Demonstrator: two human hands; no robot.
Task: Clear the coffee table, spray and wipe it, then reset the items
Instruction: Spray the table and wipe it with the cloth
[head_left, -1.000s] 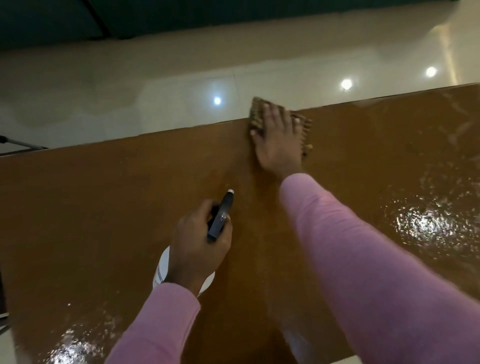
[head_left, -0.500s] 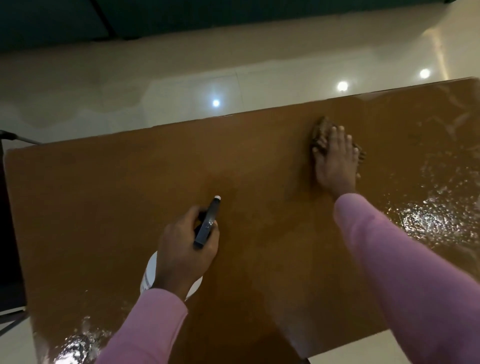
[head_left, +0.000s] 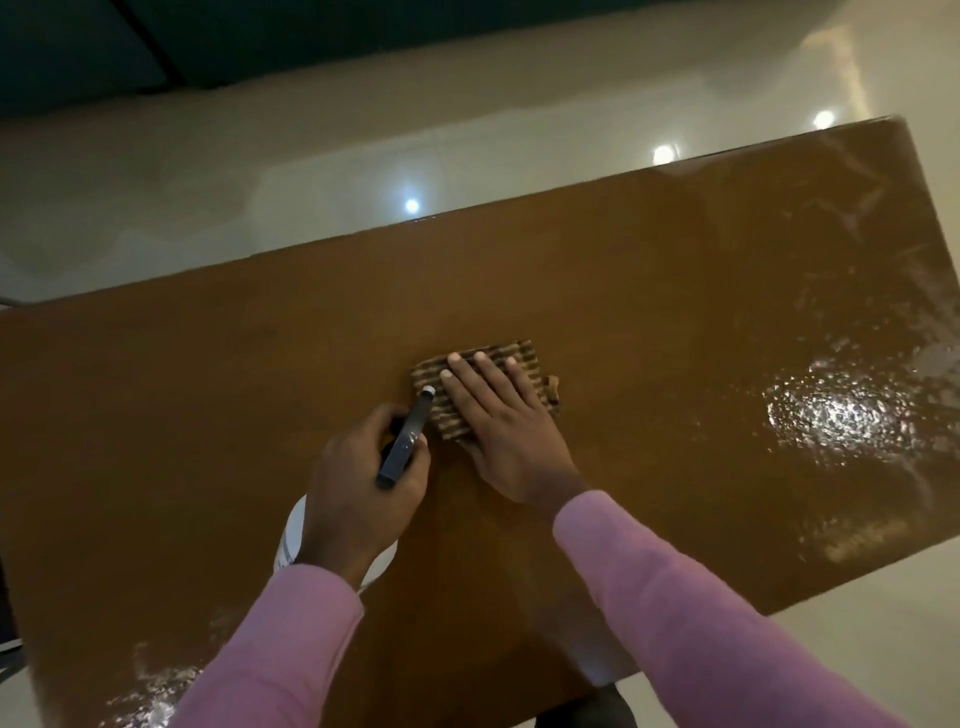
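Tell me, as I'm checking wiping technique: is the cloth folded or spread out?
Folded, apparently: the striped cloth is a compact pad, scarcely wider than the right hand pressing flat on it.

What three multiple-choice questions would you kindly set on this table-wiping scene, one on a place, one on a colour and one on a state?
1. Where is the cloth?
A. on the floor
B. on the table, under the right hand
C. in a bucket

2. What colour are the sleeves?
A. pink
B. green
C. white

3. What is the left hand doing?
A. lying flat
B. hanging empty
C. gripping the spray bottle

Answers:
1 B: the flat hand presses it onto the tabletop.
2 A: both forearms are covered in pink.
3 C: the hand is curled round the bottle's dark head.
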